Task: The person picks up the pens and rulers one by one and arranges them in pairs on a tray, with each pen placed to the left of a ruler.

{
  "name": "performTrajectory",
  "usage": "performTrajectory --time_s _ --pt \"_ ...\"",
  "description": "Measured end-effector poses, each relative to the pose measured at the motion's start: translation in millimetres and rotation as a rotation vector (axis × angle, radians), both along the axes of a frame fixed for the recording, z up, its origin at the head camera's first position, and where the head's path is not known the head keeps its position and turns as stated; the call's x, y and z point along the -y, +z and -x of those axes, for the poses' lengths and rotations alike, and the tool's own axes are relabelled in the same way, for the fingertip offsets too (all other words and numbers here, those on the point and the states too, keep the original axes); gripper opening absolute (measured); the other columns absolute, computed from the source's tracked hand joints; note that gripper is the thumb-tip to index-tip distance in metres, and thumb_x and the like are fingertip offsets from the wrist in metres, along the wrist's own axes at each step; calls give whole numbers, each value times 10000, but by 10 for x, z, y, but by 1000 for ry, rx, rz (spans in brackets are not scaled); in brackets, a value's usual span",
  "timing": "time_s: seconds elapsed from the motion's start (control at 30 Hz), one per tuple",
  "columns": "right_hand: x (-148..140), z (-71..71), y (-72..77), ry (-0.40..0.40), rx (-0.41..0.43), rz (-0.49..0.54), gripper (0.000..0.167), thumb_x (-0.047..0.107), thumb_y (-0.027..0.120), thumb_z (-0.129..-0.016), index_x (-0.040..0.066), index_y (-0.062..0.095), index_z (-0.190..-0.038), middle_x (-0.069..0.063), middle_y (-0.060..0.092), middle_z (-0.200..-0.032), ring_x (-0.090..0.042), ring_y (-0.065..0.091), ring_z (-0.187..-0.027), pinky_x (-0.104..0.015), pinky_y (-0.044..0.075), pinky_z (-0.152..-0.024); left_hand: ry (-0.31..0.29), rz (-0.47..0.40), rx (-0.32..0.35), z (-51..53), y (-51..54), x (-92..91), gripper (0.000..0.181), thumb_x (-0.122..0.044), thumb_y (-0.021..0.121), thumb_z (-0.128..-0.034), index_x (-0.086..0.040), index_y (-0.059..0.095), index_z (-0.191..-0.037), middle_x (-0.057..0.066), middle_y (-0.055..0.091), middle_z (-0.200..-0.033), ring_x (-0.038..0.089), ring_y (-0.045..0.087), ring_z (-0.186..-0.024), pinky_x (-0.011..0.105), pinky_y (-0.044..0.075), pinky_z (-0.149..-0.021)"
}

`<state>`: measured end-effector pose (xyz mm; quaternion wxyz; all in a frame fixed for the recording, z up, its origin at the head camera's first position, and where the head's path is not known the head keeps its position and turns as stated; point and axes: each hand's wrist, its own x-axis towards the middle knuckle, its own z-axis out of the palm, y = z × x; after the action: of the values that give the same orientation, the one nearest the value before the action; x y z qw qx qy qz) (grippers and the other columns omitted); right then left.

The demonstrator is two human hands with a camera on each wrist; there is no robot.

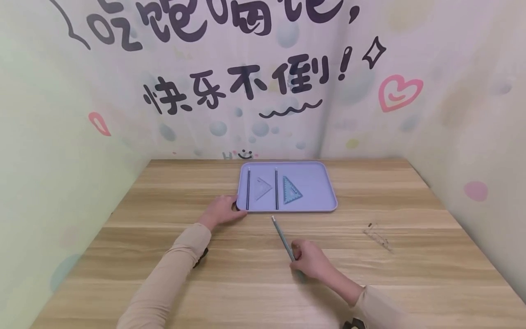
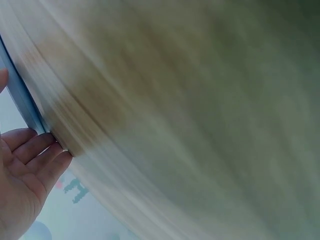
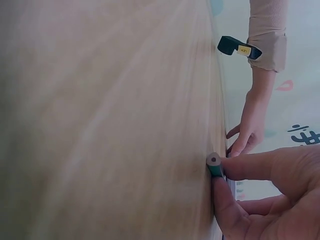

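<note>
My left hand (image 1: pixel 222 210) rests at the near left corner of a lavender tray (image 1: pixel 318 187), thumb along the front rim, relaxed fingers against the side. In the left wrist view those fingers (image 2: pixel 37 155) touch the tray's edge. Between thumb and fingertips, my right hand (image 1: pixel 311 259) pinches a green pencil (image 1: pixel 282 234), slanted low over the table in front of the tray. Its flat, unsharpened end shows in the right wrist view. Inside the tray lie a dark pencil (image 1: pixel 248 189), a clear set square (image 1: pixel 263 188), another dark pencil (image 1: pixel 276 189) and a blue set square (image 1: pixel 291 192).
On the wood-grain table (image 1: pixel 246 292), right of the tray, lies a clear plastic piece (image 1: pixel 377 237) with dark markings, its exact shape hard to make out. A printed curtain (image 1: pixel 271 128) stands right behind the table, with pale walls on both sides.
</note>
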<state>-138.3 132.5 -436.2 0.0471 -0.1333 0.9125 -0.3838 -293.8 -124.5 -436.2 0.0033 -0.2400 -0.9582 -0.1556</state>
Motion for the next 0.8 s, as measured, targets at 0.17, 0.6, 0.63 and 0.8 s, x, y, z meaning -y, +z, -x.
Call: performTrajectory --time_s 0.17,0.6,0.63,0.8 --pt "-15 40 22 -6 18 -7 457 -95 675 -601 -145 561 -1041 6 512 -585 -99 461 -515 -208 395 -452 3 2 9 8 10 3 438 -435 642 -791 -43 591 -978 35 583 -758 145 484 -664 305 433 -638" --pt "-157 127 172 26 385 183 421 -59 621 -678 -126 512 -1079 -81 546 -761 -134 542 -583 -286 498 -499 18 25 22 -3 26 -5 502 -445 635 -796 -31 584 -1075 62 616 -841 153 494 -703 334 450 -694" --pt "-183 136 179 30 425 217 393 -50 609 -681 -117 519 -1058 -84 540 -779 -134 546 -606 -290 504 -515 17 25 20 -2 23 -5 496 -444 636 -795 -32 585 -1067 60 616 -838 151 495 -702 334 451 -695" --pt "-289 168 157 69 533 334 304 11 591 -682 -80 539 -967 -58 530 -772 -124 547 -634 -286 511 -547 5 30 2 6 7 3 464 -443 639 -792 -40 588 -1015 57 609 -809 153 499 -689 337 452 -688"
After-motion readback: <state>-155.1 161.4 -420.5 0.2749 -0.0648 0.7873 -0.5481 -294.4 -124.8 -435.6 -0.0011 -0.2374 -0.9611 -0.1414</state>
